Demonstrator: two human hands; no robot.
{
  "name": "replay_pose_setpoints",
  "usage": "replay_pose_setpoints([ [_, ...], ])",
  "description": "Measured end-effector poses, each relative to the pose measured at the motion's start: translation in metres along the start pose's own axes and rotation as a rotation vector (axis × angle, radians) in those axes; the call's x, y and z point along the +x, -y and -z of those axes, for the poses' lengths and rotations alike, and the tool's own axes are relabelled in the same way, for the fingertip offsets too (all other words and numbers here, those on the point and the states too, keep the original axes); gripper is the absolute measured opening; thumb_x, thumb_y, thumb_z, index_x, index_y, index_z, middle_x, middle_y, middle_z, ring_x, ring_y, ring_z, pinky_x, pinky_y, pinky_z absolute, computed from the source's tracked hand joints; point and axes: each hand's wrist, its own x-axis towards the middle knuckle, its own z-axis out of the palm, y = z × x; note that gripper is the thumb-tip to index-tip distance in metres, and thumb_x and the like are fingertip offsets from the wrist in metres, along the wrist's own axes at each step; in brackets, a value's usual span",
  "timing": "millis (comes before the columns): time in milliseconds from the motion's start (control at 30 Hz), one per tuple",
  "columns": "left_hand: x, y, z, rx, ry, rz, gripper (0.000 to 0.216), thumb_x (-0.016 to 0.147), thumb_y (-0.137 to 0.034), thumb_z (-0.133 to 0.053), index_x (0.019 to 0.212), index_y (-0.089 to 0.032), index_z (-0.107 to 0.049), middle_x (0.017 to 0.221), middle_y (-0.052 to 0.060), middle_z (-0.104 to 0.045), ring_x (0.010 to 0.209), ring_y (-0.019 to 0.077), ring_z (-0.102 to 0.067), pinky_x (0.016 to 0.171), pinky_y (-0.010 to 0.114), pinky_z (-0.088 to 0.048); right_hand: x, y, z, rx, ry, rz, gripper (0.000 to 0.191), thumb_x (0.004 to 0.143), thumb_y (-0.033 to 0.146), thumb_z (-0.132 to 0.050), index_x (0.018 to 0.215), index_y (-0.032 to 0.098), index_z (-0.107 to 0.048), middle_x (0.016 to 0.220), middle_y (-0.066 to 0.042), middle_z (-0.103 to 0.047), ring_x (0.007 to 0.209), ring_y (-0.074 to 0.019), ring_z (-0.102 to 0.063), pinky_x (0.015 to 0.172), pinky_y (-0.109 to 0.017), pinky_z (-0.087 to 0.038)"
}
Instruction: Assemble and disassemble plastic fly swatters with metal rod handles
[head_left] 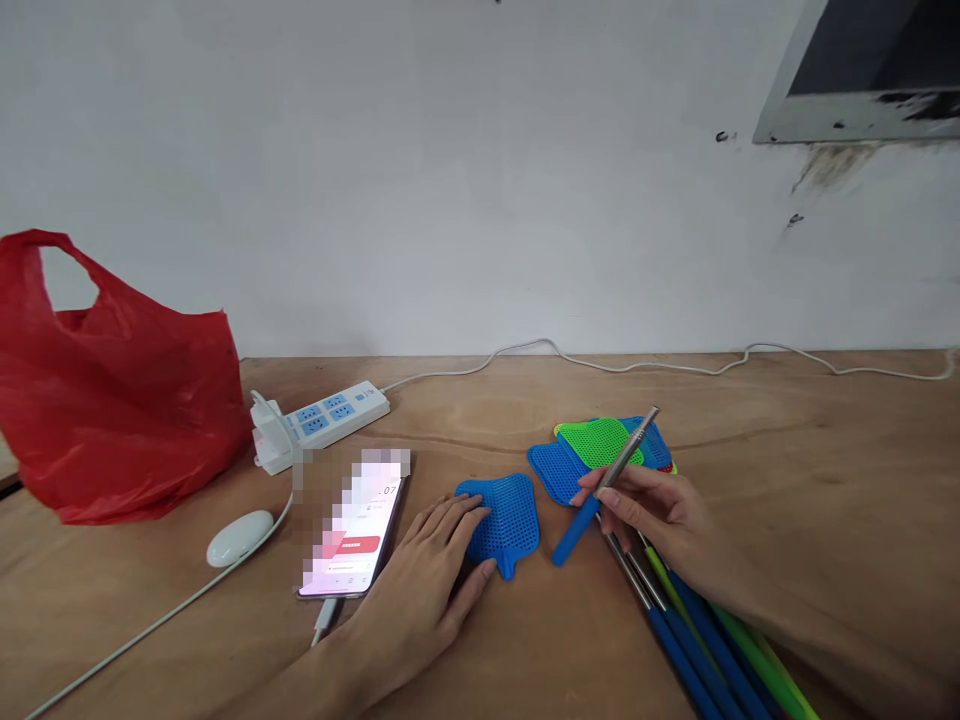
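Observation:
My left hand lies with fingers outstretched on the left edge of a blue fly swatter head, which rests flat on the table with its short socket toward me. Between the thumb and fingers of my right hand is a telescopic handle, a metal rod with a blue grip, tilted with the metal end up and away. Behind that hand lies a pile of swatter heads, green, blue and other colours. Below my right wrist, several blue and green handles lie side by side, partly hidden by my arm.
A red plastic bag stands at the left. Near it are a white power strip, a white oval mouse-like object and a lit phone with a charging cable. A white cord runs along the wall.

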Motion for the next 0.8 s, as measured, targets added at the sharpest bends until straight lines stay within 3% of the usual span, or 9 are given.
replay_pose_setpoints([
  [100,0.0009,-0.0016,0.0018,-0.027,-0.004,0.031,0.035,0.101,-0.035,-0.047,0.131,-0.021,-0.053,0.133,0.013,-0.059,0.120,0.0335,-0.057,0.101,0.056,-0.048,0.0009,-0.0026,0.0026,-0.074,-0.077,0.007,0.030,0.078,0.047,-0.078,0.082,0.018,-0.069,0.071,-0.001,-0.065,0.056,-0.0116,-0.054,0.047,-0.023,-0.045],
  [200,0.0007,-0.0020,0.0026,-0.037,-0.007,0.068,0.036,0.101,-0.036,-0.044,0.133,-0.021,-0.052,0.137,0.015,-0.055,0.121,0.0347,-0.057,0.100,0.057,-0.049,0.0009,-0.0061,0.0027,-0.126,-0.091,0.034,0.032,0.076,0.048,-0.080,0.078,0.019,-0.066,0.067,0.000,-0.062,0.058,-0.0132,-0.055,0.051,-0.025,-0.046],
  [467,-0.0026,0.0060,-0.0052,-0.017,0.004,0.063,0.060,0.097,-0.043,-0.051,0.150,-0.021,-0.033,0.159,0.017,-0.033,0.143,0.0377,-0.036,0.112,0.060,-0.038,-0.0060,-0.0048,-0.0005,-0.097,0.147,0.000,0.029,0.089,0.046,-0.066,0.100,0.020,-0.063,0.087,-0.005,-0.069,0.065,-0.0139,-0.060,0.050,-0.024,-0.046],
  [633,-0.0003,0.0046,-0.0026,-0.028,0.020,0.078,0.065,0.096,-0.048,-0.052,0.150,-0.018,-0.033,0.155,0.018,-0.040,0.141,0.0374,-0.038,0.113,0.060,-0.037,-0.0073,-0.0076,0.0005,-0.137,0.147,0.024,0.023,0.086,0.039,-0.071,0.097,0.020,-0.065,0.079,0.000,-0.062,0.067,-0.0131,-0.056,0.059,-0.026,-0.047],
  [800,0.0038,0.0029,0.0016,-0.061,0.020,0.092,0.068,0.091,-0.052,-0.061,0.146,-0.020,-0.038,0.143,0.017,-0.051,0.130,0.0378,-0.049,0.107,0.061,-0.040,-0.0065,-0.0056,0.0035,-0.060,0.203,-0.052,0.027,0.081,0.036,-0.078,0.090,0.022,-0.057,0.082,0.002,-0.063,0.070,-0.0122,-0.056,0.064,-0.025,-0.047],
])
